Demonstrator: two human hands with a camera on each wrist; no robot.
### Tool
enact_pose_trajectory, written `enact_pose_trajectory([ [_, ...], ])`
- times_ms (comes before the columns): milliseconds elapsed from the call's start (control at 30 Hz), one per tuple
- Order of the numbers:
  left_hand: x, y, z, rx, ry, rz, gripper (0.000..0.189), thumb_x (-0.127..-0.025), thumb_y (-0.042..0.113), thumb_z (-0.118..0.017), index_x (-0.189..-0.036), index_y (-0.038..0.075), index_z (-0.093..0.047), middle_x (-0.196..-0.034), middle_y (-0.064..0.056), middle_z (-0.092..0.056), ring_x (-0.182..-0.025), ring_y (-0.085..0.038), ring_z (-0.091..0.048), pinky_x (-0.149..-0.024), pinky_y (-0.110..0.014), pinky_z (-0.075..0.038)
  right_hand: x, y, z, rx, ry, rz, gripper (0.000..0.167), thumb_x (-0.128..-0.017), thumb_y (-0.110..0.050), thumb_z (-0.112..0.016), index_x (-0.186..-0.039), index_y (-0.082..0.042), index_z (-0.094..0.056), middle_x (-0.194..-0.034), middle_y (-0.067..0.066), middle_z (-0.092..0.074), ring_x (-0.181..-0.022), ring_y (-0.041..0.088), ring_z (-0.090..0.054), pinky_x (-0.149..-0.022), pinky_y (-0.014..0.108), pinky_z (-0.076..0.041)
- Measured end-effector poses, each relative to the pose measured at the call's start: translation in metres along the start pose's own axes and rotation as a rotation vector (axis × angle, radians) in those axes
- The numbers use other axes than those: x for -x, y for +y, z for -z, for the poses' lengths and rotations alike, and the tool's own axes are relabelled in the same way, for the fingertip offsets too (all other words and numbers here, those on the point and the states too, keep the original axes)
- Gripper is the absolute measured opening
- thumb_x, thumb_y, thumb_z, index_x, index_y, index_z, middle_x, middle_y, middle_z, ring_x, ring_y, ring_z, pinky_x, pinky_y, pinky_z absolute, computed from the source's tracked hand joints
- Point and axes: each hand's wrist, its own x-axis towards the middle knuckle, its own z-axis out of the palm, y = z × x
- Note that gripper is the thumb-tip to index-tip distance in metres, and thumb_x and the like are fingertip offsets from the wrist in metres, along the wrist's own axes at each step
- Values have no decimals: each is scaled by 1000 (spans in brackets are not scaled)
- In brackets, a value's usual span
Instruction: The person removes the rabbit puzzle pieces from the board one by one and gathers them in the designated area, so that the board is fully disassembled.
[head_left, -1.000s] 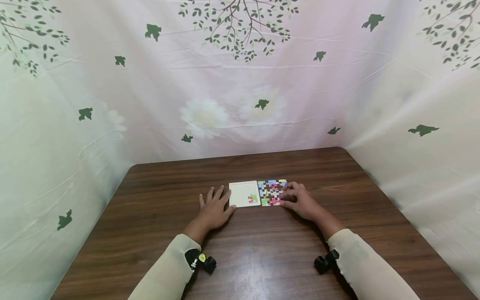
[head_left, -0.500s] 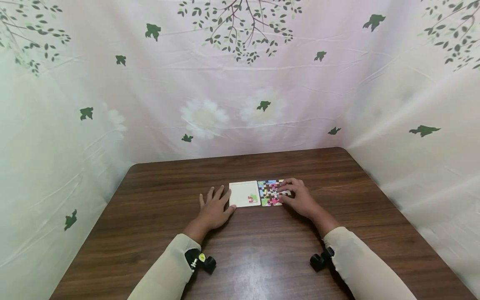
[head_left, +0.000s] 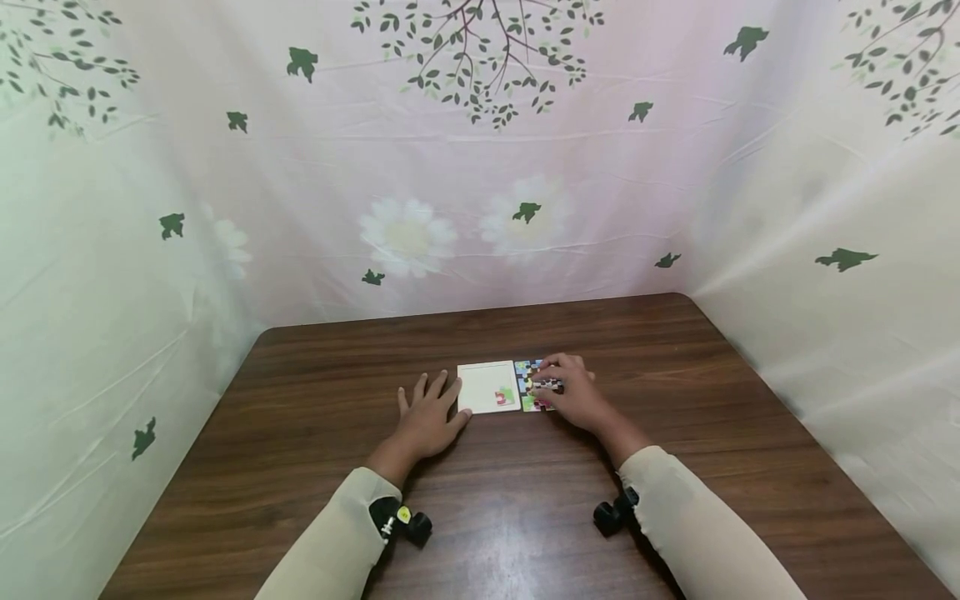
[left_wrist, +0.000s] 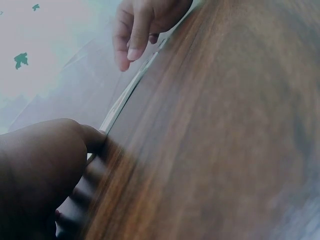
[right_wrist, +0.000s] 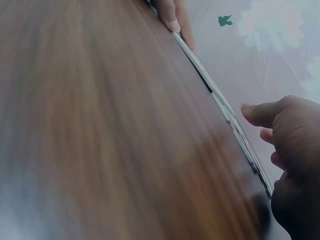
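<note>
On the dark wooden table lies a square white puzzle tray (head_left: 478, 383), with a small green and pink printed patch (head_left: 504, 395) in its near right corner. Against its right side lies a square layer of colourful jigsaw pieces (head_left: 528, 402). My left hand (head_left: 427, 423) rests flat with fingers spread, thumb and index finger at the tray's left edge. Over the jigsaw pieces hovers my right hand (head_left: 576, 396), fingers loosely bent and covering the right part of them. The right wrist view shows its thumb (right_wrist: 262, 114) apart from the other fingertips, nothing visible between them.
The wooden table (head_left: 495, 500) extends around the puzzle on every side. A pale cloth backdrop (head_left: 450, 167) with printed leaves, birds and flowers rises behind the table's far edge and along both sides. Black wrist cameras (head_left: 418, 529) sit on both sleeves.
My right hand has moved left across the jigsaw pieces, from their right edge to over their middle. My left hand and the white tray have stayed in place.
</note>
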Motion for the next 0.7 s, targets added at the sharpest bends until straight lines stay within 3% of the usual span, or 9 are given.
enact_pose_trajectory([
  [267, 0, 0, -1, -3, 0, 3, 70, -111, 58, -51, -172, 27, -37, -184, -10, -24, -170, -47, -12, -128, -83, -1, -8, -8, -14, 21, 4, 18, 14, -93, -12, -87, -106, -9, -85, -132, 16, -67, -137, 45, -45, -103, 67, -25],
  [700, -1, 1, -2, -9, -2, 8, 70, -112, 57, -52, -172, 26, -38, -183, -10, -24, -170, -47, -12, -128, -83, -1, -11, -14, -18, 21, -49, -18, 14, -97, -18, -85, -109, -12, -85, -140, 13, -64, -147, 45, -38, -114, 78, -14],
])
